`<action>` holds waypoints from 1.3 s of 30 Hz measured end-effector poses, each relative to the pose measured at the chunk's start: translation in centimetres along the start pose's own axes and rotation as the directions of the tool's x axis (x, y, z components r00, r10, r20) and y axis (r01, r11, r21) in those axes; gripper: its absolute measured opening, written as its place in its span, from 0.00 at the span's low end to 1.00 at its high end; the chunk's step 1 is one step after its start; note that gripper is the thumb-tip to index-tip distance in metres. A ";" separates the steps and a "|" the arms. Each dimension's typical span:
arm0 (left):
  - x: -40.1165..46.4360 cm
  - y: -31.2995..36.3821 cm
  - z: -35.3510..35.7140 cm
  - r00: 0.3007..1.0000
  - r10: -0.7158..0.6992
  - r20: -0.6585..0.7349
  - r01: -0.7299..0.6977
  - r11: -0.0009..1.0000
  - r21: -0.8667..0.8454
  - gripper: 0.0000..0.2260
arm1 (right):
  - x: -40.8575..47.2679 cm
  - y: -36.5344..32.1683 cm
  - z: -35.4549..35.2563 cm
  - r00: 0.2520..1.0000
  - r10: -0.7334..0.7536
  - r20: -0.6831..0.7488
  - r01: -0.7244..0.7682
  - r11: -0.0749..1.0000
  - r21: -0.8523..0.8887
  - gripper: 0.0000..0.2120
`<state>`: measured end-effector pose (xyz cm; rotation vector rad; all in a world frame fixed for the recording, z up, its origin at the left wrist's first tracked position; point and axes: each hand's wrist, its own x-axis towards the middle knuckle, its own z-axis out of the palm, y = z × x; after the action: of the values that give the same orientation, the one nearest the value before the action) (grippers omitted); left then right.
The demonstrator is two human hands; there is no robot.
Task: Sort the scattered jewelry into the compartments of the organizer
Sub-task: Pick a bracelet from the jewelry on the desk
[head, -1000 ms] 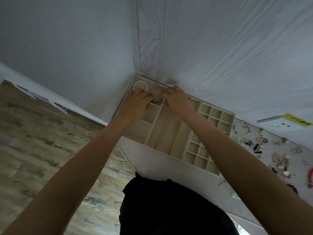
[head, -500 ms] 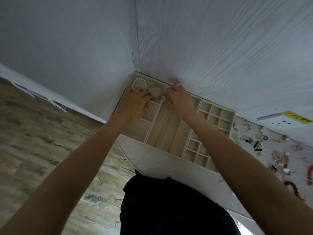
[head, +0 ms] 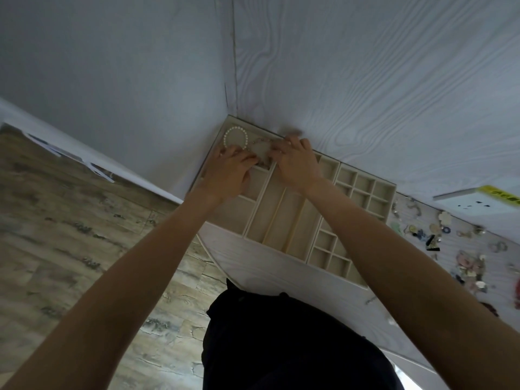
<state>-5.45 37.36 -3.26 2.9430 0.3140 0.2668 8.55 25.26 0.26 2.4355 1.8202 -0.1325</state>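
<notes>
A beige organizer (head: 284, 218) with long and small square compartments sits in the table's far corner against the walls. A pearl bracelet (head: 235, 135) lies in its far left compartment. Beside it, in the same compartment, a thin chain bracelet (head: 261, 142) is spread in a loop between my hands. My left hand (head: 230, 168) pinches the chain's near left side with curled fingers. My right hand (head: 295, 161) pinches its right side at the organizer's far rim. The fingertips hide part of the chain. Scattered jewelry (head: 467, 260) lies on the table at the right.
The white table (head: 253, 266) ends at a front edge close to my dark clothing (head: 281, 342). A white socket block with a yellow label (head: 484, 201) is on the wall at the right. Wood-pattern floor (head: 70, 220) lies left of the table.
Both hands stayed over the organizer's far left compartment. The chain loop between them has opened wider and now shows beside the pearl bracelet.
</notes>
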 end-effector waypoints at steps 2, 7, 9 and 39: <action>0.0 0.3 0.3 1.000 -0.007 0.010 0.007 1.000 -0.013 0.18 | 0.1 0.0 -0.3 0.999 -0.034 0.030 0.035 0.998 -0.042 0.16; 0.2 0.3 0.3 0.998 -0.065 -0.018 0.065 0.998 0.007 0.19 | 0.6 0.1 -0.6 0.996 -0.082 -0.025 0.079 0.992 -0.102 0.15; 0.5 0.0 0.2 0.995 -0.093 -0.045 0.094 0.995 0.034 0.18 | 0.9 0.1 -0.5 0.997 -0.081 0.006 0.081 0.991 -0.107 0.15; 2.1 30.5 -0.1 0.849 0.436 0.299 -0.162 0.753 -0.637 0.15 | -36.8 3.6 3.5 0.414 0.910 0.011 -0.711 0.316 0.628 0.11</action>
<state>2.42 8.42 2.84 2.3075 -0.2861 -0.2267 1.56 -11.15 1.63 3.6781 0.2306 -0.1436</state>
